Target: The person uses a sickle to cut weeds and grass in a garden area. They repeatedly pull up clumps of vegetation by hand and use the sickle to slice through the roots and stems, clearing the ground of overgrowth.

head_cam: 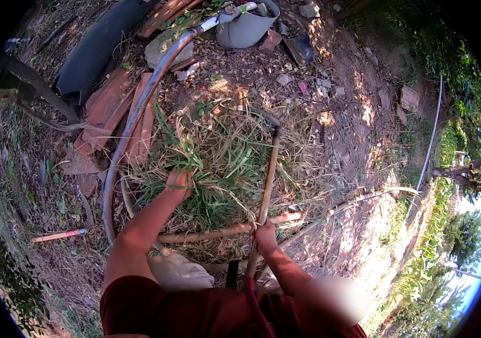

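Note:
Green and dry grass (223,164) lies heaped in front of me. My left hand (180,182) is closed around a bunch of its green blades at the heap's near left side. My right hand (264,236) grips a long wooden handle (269,177) with some dry stalks caught beside the fingers. The handle runs up from my body along the right side of the grass and ends in a dark, bent metal head (268,116); the head's tip is partly hidden in dry grass.
A thick curved pipe (130,122) arches along the left to a grey bucket (246,29). Red clay roof tiles (107,105), a large stone (168,48) and a dark broad pipe (101,38) lie beyond. A bent pole (223,232) crosses near my body; a short stick (58,235) lies left.

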`<state>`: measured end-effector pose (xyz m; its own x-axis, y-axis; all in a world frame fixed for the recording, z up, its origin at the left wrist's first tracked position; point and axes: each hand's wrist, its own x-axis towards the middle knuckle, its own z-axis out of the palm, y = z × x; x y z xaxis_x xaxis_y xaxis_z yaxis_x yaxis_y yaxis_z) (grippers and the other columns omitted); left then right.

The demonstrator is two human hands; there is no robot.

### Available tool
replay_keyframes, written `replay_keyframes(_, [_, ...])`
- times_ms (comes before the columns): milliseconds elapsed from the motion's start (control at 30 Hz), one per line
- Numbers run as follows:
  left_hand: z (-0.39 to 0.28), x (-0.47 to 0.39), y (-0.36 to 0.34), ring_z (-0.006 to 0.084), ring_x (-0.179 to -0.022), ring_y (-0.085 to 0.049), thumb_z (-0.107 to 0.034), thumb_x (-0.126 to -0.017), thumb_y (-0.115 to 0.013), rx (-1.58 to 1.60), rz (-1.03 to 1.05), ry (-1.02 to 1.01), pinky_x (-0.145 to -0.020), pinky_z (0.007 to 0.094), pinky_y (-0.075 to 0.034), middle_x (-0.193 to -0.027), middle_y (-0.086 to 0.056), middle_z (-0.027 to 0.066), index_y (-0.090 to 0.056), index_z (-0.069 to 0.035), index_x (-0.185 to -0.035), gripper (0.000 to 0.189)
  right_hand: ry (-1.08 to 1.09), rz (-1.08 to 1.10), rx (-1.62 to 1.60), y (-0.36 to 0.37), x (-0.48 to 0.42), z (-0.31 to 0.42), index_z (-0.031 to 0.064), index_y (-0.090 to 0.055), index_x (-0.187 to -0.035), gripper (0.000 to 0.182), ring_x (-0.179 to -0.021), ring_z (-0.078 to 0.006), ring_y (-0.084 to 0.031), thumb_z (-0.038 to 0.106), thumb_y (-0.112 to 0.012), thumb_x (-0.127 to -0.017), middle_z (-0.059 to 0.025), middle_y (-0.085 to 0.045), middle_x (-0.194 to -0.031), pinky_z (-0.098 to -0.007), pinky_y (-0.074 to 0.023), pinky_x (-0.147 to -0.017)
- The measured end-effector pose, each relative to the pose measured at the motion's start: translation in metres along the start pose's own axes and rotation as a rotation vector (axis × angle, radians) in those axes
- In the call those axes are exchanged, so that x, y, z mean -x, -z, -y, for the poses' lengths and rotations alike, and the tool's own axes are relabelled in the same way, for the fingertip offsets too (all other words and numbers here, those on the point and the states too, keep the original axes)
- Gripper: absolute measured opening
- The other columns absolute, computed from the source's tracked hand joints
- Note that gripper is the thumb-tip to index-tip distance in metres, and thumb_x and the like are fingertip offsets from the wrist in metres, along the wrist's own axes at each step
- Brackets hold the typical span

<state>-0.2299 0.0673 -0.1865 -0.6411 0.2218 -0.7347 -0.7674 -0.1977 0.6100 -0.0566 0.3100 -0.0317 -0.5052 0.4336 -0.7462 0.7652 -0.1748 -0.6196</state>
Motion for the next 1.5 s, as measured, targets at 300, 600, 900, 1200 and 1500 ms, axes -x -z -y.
replay_keyframes(300, [-0.018, 0.026, -0.006, 0.0246, -0.068, -0.053, -0.015, -0.08, -0.053, -1.939, 0.142, -0.422, -0.056, 0.0371, -0.047, -0.091, -0.057, 0.0119, -0.04, -0.004, -0.125, 0.048, 0.419, -0.218, 0.292, 0.017, -0.079, 0.005, -0.001, -0.05, -0.076, 0.012, -0.041, -0.021, -0.047, 0.01, -0.056, -0.075, -0.0098, -0.047, -0.054, -0.035, -0.0425, -0.043])
replay_keyframes(600, [-0.046, 0.046, -0.022, 0.0278, -0.079, -0.056, -0.026, -0.07, -0.062, -1.844, 0.127, -0.236, -0.067, 0.0396, -0.049, -0.084, -0.058, 0.0111, -0.058, -0.008, -0.095, 0.032, 0.314, 0.077, 0.324, 0.042, -0.022, -0.091, 0.0033, -0.051, -0.074, 0.01, -0.04, -0.0094, -0.043, 0.009, -0.059, -0.077, -0.0003, -0.046, -0.051, -0.0257, -0.0334, -0.036])
replay_keyframes(900, [-0.044, 0.055, -0.022, 0.0267, -0.069, -0.056, -0.017, -0.07, -0.062, -1.843, 0.069, -0.467, -0.058, 0.0412, -0.049, -0.078, -0.056, 0.0113, -0.061, -0.006, -0.08, 0.015, 0.244, -0.193, -0.343, 0.006, -0.064, 0.073, 0.0036, -0.048, -0.077, 0.01, -0.034, -0.0143, -0.043, 0.008, -0.056, -0.076, -0.0038, -0.045, -0.051, -0.0257, -0.0354, -0.029])
replay_keyframes(1200, [-0.045, 0.055, -0.019, 0.0264, -0.069, -0.056, -0.024, -0.075, -0.058, -1.981, 0.13, -0.423, -0.057, 0.0407, -0.048, -0.08, -0.055, 0.0111, -0.062, -0.007, -0.081, 0.018, 0.056, 0.012, -0.013, 0.002, -0.033, -0.003, 0.0081, -0.046, -0.076, 0.014, -0.034, -0.014, -0.044, 0.01, -0.061, -0.075, -0.0026, -0.045, -0.049, -0.0283, -0.036, -0.031])
replay_keyframes(1500, [-0.045, 0.053, -0.02, 0.0263, -0.069, -0.055, -0.021, -0.077, -0.057, -1.967, 0.125, -0.404, -0.057, 0.0416, -0.047, -0.08, -0.053, 0.0119, -0.062, -0.008, -0.08, 0.014, 0.027, -0.21, -0.149, -0.006, -0.066, 0.06, 0.007, -0.046, -0.08, 0.014, -0.036, -0.0141, -0.043, 0.007, -0.059, -0.075, -0.002, -0.042, -0.053, -0.0268, -0.0369, -0.03])
